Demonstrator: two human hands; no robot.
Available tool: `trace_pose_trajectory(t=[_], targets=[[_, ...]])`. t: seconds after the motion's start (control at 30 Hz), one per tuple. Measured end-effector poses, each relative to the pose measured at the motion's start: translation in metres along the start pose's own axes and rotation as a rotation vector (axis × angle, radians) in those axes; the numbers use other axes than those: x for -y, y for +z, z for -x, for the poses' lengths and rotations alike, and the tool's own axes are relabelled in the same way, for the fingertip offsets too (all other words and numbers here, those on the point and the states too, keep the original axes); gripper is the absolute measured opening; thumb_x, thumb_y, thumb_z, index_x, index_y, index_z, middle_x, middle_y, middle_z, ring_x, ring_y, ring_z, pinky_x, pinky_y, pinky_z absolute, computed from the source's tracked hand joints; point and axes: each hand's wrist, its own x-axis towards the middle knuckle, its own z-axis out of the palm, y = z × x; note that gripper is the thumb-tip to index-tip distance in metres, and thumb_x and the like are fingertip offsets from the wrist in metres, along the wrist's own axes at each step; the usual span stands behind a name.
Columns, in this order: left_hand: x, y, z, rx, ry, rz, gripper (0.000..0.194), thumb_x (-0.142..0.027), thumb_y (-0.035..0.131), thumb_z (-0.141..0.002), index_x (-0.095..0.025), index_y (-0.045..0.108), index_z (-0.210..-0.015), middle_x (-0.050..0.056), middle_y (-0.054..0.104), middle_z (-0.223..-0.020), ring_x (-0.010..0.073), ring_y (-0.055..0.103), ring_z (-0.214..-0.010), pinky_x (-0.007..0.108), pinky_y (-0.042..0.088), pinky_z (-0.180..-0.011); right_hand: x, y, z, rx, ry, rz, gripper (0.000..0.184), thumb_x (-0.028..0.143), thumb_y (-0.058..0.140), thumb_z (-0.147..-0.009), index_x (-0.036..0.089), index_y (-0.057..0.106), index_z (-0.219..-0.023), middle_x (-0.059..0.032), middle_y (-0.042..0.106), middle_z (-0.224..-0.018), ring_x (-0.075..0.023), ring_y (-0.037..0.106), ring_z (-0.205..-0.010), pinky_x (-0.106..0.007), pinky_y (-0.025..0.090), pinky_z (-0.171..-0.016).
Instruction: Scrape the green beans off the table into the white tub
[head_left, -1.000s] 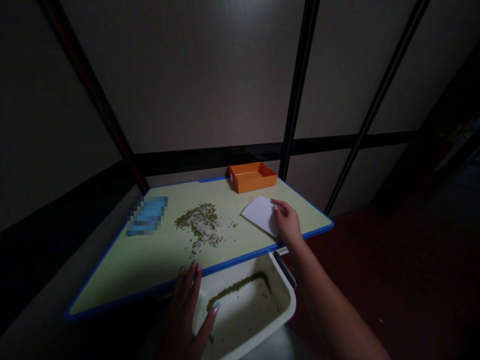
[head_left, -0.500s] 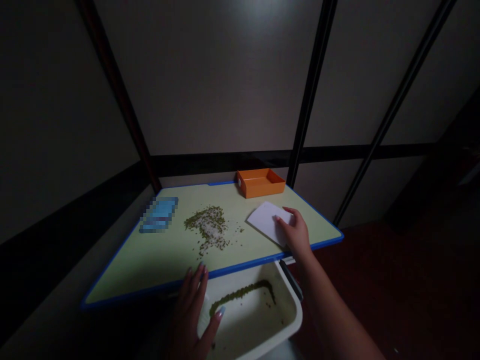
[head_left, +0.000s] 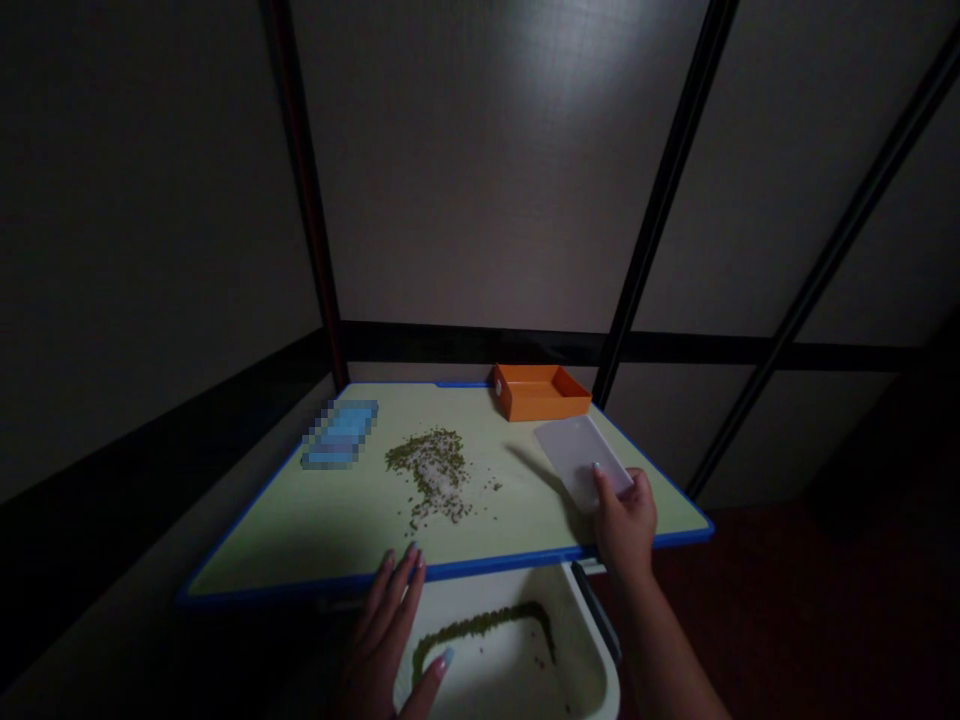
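Note:
In my right hand (head_left: pixel 626 515) a white rectangular shallow tray (head_left: pixel 581 460) is gripped by its near right end, thumb on top. It is tilted and raised over the right part of the table (head_left: pixel 300 540), casting a shadow there. My left hand (head_left: pixel 386 640) is at the table's front edge, over the left side of a white bin (head_left: pixel 600 650). Its fingers are stretched and the thumb stands apart; whether it presses on the bin's rim is unclear. Left of the tray lies a pile of small green beans mixed with white grains (head_left: pixel 435 470).
An orange open box (head_left: pixel 544 405) stands at the table's back right. A blurred blue object (head_left: pixel 341 435) lies at the left side. A line of green beans (head_left: pixel 480 625) sits inside the bin. Panelled walls (head_left: pixel 487 200) rise behind and left of the table.
My right hand has lifted and tilted the white tray off the tabletop, its far end turning up. My left hand stays by the bin. The camera view has shifted slightly.

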Motion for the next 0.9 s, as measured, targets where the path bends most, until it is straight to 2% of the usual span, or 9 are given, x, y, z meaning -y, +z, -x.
trace_pose_trajectory(t=[0.23,0.33,0.43,0.47,0.57,0.63,0.67,0.8,0.9], targets=[[0.001,0.001,0.0,0.018,-0.004,-0.059,0.072,-0.034,0.05,-0.081,-0.031,0.015,-0.144,0.003,0.041,-0.145,0.0273,0.039,-0.133,0.044,0.049,-0.097,0.001,0.0,0.015,0.006,-0.159,0.034,0.028,0.045,0.062,-0.073,0.021,0.05,-0.08,0.0005,0.057,-0.068,-0.0161,0.056,-0.062,-0.029,0.044,-0.061],[0.005,0.005,0.004,0.069,-0.039,-0.112,0.071,-0.037,0.047,-0.082,-0.033,0.012,-0.144,0.004,0.041,-0.144,0.0293,0.041,-0.131,0.051,0.05,-0.093,-0.003,-0.012,0.028,-0.028,-0.268,0.042,0.024,0.04,0.063,-0.074,0.021,0.054,-0.085,-0.0037,0.063,-0.076,-0.0187,0.062,-0.069,-0.032,0.049,-0.065],[0.008,0.008,0.008,0.123,-0.058,-0.15,0.07,-0.037,0.045,-0.083,-0.034,0.009,-0.143,0.005,0.041,-0.144,0.0316,0.041,-0.131,0.061,0.046,-0.092,-0.003,-0.031,0.041,-0.038,-0.456,0.145,0.023,0.031,0.064,-0.075,0.023,0.057,-0.095,-0.0065,0.068,-0.085,-0.0209,0.067,-0.074,-0.033,0.052,-0.067],[0.008,0.009,0.009,0.132,-0.063,-0.157,0.07,-0.036,0.044,-0.083,-0.034,0.008,-0.143,0.006,0.041,-0.144,0.0321,0.041,-0.131,0.063,0.045,-0.092,-0.001,-0.037,0.044,-0.007,-0.531,0.195,0.022,0.029,0.063,-0.076,0.024,0.058,-0.096,-0.0066,0.07,-0.086,-0.0212,0.068,-0.073,-0.033,0.053,-0.065],[0.007,0.008,0.009,0.158,-0.069,-0.177,0.07,-0.036,0.041,-0.085,-0.032,0.004,-0.144,0.008,0.039,-0.145,0.0323,0.04,-0.132,0.066,0.043,-0.092,0.011,-0.046,0.049,0.206,-0.787,0.322,0.02,0.024,0.058,-0.079,0.026,0.061,-0.099,-0.0053,0.072,-0.085,-0.0215,0.069,-0.074,-0.035,0.056,-0.067],[0.007,0.007,0.009,0.179,-0.076,-0.19,0.068,-0.034,0.039,-0.086,-0.031,0.003,-0.144,0.008,0.036,-0.147,0.0311,0.038,-0.133,0.065,0.041,-0.094,0.021,-0.043,0.051,0.309,-0.882,0.374,0.025,0.018,0.052,-0.082,0.025,0.062,-0.104,-0.0055,0.073,-0.089,-0.0204,0.07,-0.078,-0.033,0.057,-0.068],[0.007,0.006,0.009,0.186,-0.076,-0.195,0.068,-0.034,0.038,-0.086,-0.031,0.002,-0.144,0.008,0.035,-0.148,0.0305,0.037,-0.134,0.064,0.041,-0.095,0.024,-0.04,0.052,0.341,-0.863,0.41,0.029,0.015,0.049,-0.083,0.023,0.062,-0.108,-0.0062,0.072,-0.092,-0.0199,0.069,-0.082,-0.032,0.057,-0.069],[0.011,0.008,0.008,0.195,-0.068,-0.225,0.068,-0.037,0.037,-0.086,-0.031,0.0,-0.143,0.008,0.035,-0.148,0.0303,0.036,-0.134,0.062,0.042,-0.095,0.031,-0.025,0.061,0.312,-0.947,0.427,0.035,0.008,0.045,-0.084,0.021,0.061,-0.112,-0.0094,0.071,-0.104,-0.0202,0.068,-0.092,-0.033,0.056,-0.077],[0.017,0.011,0.007,0.202,-0.067,-0.248,0.067,-0.039,0.034,-0.087,-0.031,-0.002,-0.143,0.008,0.035,-0.148,0.0308,0.039,-0.133,0.062,0.043,-0.092,0.031,-0.019,0.067,0.315,-0.982,0.434,0.036,0.007,0.044,-0.084,0.021,0.061,-0.112,-0.0078,0.071,-0.102,-0.0186,0.068,-0.09,-0.035,0.054,-0.083]])
